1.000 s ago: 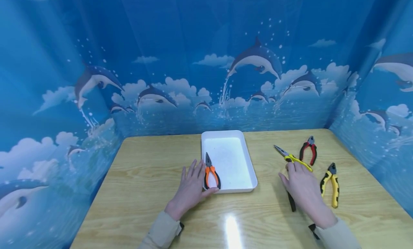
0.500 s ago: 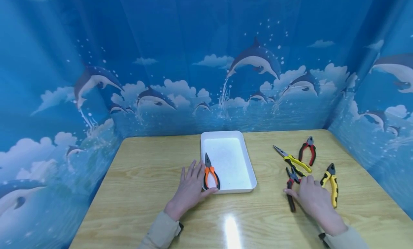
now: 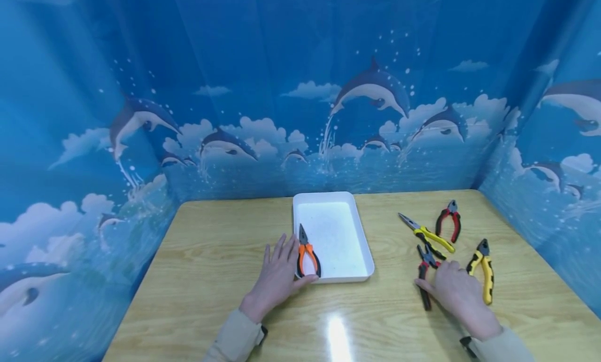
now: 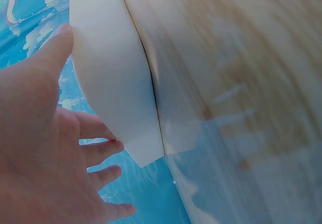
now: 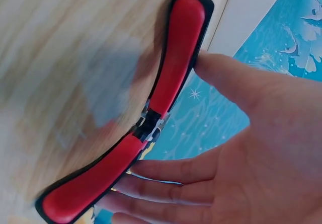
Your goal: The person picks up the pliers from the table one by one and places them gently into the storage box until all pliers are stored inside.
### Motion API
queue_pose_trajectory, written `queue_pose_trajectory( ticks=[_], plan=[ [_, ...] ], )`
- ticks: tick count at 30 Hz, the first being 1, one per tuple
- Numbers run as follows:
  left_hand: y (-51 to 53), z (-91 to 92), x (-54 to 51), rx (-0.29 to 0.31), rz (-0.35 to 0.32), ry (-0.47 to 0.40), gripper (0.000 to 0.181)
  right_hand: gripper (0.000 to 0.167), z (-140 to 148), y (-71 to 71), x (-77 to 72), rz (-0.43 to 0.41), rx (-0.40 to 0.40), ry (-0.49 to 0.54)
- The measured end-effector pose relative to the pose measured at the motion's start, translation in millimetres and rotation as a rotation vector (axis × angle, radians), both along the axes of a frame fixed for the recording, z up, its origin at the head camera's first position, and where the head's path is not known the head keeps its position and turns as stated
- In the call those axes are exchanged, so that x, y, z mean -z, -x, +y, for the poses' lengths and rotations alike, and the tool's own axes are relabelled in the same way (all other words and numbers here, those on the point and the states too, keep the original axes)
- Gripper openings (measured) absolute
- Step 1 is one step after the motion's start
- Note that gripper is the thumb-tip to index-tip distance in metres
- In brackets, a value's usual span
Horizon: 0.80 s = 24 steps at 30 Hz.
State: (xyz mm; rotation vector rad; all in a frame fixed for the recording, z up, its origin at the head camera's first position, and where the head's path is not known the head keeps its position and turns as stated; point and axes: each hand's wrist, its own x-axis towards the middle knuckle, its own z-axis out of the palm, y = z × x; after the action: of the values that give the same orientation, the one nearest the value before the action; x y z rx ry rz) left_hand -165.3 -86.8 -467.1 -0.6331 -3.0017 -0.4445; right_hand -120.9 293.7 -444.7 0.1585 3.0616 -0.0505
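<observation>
In the head view, a wood-grain surface filled the lower frame below a dolphin-print backdrop. At lower centre, the left hand, its grip wide, touched the white tray holding orange pliers. At lower right, the right hand lay over spread red-and-black pliers, hemmed by yellow long-nose pliers and yellow-and-black pliers; smaller red pliers lay above.

The left wrist view showed separated fingers beside the tray.

In the right wrist view, a wide grip spanned both red handles, thumb touching the upper one.
</observation>
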Motion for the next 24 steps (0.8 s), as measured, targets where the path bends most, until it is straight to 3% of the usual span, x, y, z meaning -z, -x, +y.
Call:
queue_pose_trajectory(
  ticks=[8, 15, 20, 24],
  plan=[
    [-1.2, 0.2, -0.1, 0.003, -0.005, -0.007, 0.098, 0.072, 0.2, 0.3, 4.4, -0.05, -0.006, 0.0],
    [-1.2, -0.5, -2.5, -0.013, -0.019, -0.003, 0.098, 0.054, 0.1, 3.6, 7.4, -0.009, -0.096, -0.001],
    [-0.8, -0.4, -1.5, -0.01, -0.008, 0.001, 0.097, 0.049, 0.7, 6.6, 8.0, 0.013, -0.088, 0.012],
    [-0.9, 0.0, -1.5, -0.005, -0.006, 0.006, 0.098, 0.055, 0.6, 7.0, 8.0, -0.035, -0.052, 0.017]
  ],
)
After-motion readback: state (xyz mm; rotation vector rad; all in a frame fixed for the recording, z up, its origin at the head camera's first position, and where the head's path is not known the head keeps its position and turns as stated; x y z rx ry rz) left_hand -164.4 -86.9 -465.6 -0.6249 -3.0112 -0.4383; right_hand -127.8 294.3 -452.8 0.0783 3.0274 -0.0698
